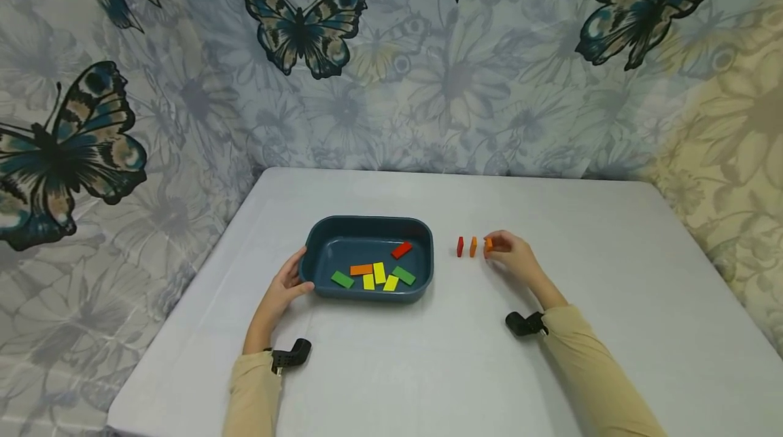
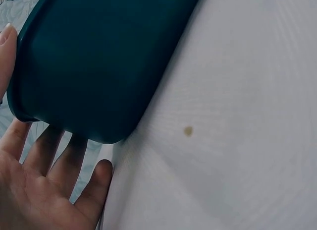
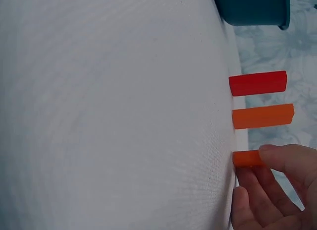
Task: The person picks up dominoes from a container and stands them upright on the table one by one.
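On the table, a dark teal tray (image 1: 370,223) holds several loose blocks: red (image 1: 402,250), orange (image 1: 361,270), yellow (image 1: 379,272) and green (image 1: 342,279). My left hand (image 1: 285,283) grips the tray's left end, thumb at the rim and fingers against the outer wall. To the tray's right, a red block (image 3: 258,83) and an orange block (image 3: 263,116) stand upright in a row, a small gap between them. My right hand (image 1: 512,255) pinches another upright orange block (image 3: 246,158) between thumb and fingers, at the row's right end. Its lower end meets the tabletop.
The white-covered table (image 1: 391,369) reaches back to a wall covering (image 1: 453,111) with butterflies and flowers. A black wrist camera (image 1: 292,353) sits on the left forearm and another black camera (image 1: 524,323) on the right.
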A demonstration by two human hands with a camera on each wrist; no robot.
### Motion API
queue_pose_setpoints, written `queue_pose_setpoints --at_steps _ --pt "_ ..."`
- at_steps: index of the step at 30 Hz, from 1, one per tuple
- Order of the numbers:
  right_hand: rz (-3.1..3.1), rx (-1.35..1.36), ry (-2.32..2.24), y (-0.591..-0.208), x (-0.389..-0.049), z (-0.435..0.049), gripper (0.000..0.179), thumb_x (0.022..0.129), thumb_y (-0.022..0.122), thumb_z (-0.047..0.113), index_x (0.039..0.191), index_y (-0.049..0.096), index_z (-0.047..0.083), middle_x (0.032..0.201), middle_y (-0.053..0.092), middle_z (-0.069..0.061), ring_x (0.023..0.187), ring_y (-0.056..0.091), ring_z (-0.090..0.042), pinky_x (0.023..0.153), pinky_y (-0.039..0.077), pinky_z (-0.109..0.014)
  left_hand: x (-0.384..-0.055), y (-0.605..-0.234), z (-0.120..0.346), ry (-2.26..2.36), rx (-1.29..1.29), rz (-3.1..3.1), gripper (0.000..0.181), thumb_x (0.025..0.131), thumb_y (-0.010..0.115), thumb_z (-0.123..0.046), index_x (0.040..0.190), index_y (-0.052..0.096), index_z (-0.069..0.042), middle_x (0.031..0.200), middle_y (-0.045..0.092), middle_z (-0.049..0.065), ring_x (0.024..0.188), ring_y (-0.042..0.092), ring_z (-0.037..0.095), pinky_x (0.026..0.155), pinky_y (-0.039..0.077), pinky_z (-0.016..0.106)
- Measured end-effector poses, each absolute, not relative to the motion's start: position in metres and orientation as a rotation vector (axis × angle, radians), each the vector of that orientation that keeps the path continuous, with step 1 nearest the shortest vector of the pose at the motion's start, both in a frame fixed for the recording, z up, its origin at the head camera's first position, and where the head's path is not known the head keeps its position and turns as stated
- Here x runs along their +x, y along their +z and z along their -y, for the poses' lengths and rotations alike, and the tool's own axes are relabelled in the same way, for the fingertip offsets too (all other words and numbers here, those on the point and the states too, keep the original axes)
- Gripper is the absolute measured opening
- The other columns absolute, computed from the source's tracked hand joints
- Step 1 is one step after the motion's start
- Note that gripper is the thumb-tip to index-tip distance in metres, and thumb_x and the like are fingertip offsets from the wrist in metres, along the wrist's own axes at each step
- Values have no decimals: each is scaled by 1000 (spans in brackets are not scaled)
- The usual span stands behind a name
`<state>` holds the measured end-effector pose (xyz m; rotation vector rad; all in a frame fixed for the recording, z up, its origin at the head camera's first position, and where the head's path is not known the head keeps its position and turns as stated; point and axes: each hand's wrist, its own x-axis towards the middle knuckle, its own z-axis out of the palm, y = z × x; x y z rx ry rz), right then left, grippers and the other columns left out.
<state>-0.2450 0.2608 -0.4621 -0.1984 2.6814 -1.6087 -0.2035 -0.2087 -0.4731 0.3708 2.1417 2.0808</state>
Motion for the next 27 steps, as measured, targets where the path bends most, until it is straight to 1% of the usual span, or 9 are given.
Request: queue_pose_setpoints --at_steps 4,9,14,18,21,27 --pt "-2679 -219 -1617 -461 -246 -259 30 82 59 -5 111 52 -9 107 54 -26 98 53 -36 76 46 -33 -203 -472 210 2087 377 -2128 73 83 57 9 143 20 -8 142 24 16 120 32 37 84 38 21" --pt "-2701 -242 -1609 -460 -247 -261 29 82 59 -5 110 52 -9 107 54 -26 97 54 -36 78 45 -36 -199 -461 205 2072 387 -2135 72 83 54 12 143 17 -5 143 21 19 121 30 38 84 37 20" --pt "-2710 -273 -1630 -462 -247 -263 29 82 60 -5 110 52 -9 106 54 -26 96 54 -36 77 45 -33 -197 -454 201 2065 379 -2149 72 83 54 12 143 17 -3 142 20 20 121 29 39 84 37 20" --pt "-2718 -269 -1658 -466 -245 -262 29 81 61 -5 109 53 -9 104 56 -26 94 55 -36 75 45 -26 -196 -457 203 2062 387 -2151 72 83 55 12 142 17 -3 142 20 21 121 29 39 84 37 20" --pt "-2716 -257 -1658 -467 -243 -261 29 81 61 -5 108 53 -9 103 56 -25 94 55 -35 73 44 -24 -198 -462 206 2056 384 -2150 72 83 56 10 143 18 -5 142 21 20 120 31 39 84 38 21" --pt "-2729 -236 -1613 -463 -247 -261 30 82 61 -2 110 52 -9 105 56 -25 96 54 -35 74 43 -25 -207 -471 211 2063 393 -2147 73 83 59 4 143 21 -13 143 23 14 122 32 34 86 37 22"
